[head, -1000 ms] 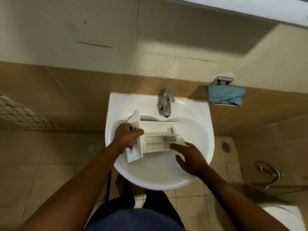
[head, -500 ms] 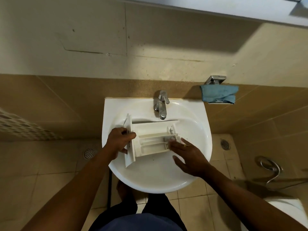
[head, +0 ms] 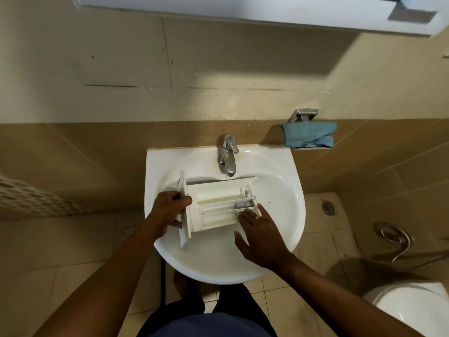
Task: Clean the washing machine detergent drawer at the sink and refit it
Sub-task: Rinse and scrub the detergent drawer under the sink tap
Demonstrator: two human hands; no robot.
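The white detergent drawer [head: 216, 206] lies across the basin of the white sink [head: 289, 190], compartments facing up, its front panel at the left. My left hand [head: 168, 210] grips that front panel, fingers curled round its edge. My right hand [head: 260, 233] lies flat with straight fingers, the fingertips touching the drawer's right end beside a small grey insert [head: 244, 204]. A chrome tap [head: 228, 155] stands at the back of the sink, its spout just over the drawer's far edge. No water runs from it.
A blue cloth [head: 309, 135] hangs on a chrome holder on the wall right of the sink. A toilet [head: 413, 310] sits at the lower right, with a hose [head: 398, 242] on the wall above it. Floor drains lie either side of the sink. My feet are under the basin.
The drawer has turned flatter in the basin, compartments more upward. My left hand shifted from over the front panel to gripping its edge. My right hand stayed at the right end.
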